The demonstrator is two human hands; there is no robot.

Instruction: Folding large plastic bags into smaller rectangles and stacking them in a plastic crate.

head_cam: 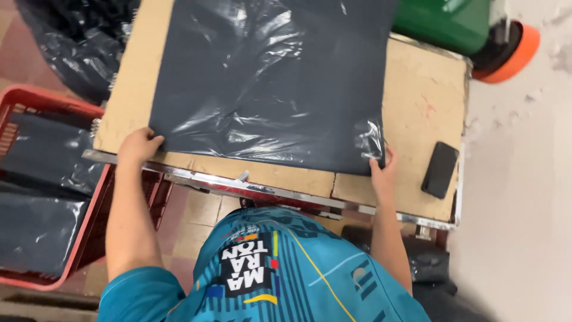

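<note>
Cardboard-topped table (417,107) under black plastic sheet (268,77); red crate (36,101) left; tiled floor (202,209).

Black plastic bag (268,83): glossy, wrinkled, lying flat. It spans the view from centre to 12 o'clock. Near edge runs 8 to 4 o'clock.

Head camera looks steeply down, close over the table (417,113).
</note>
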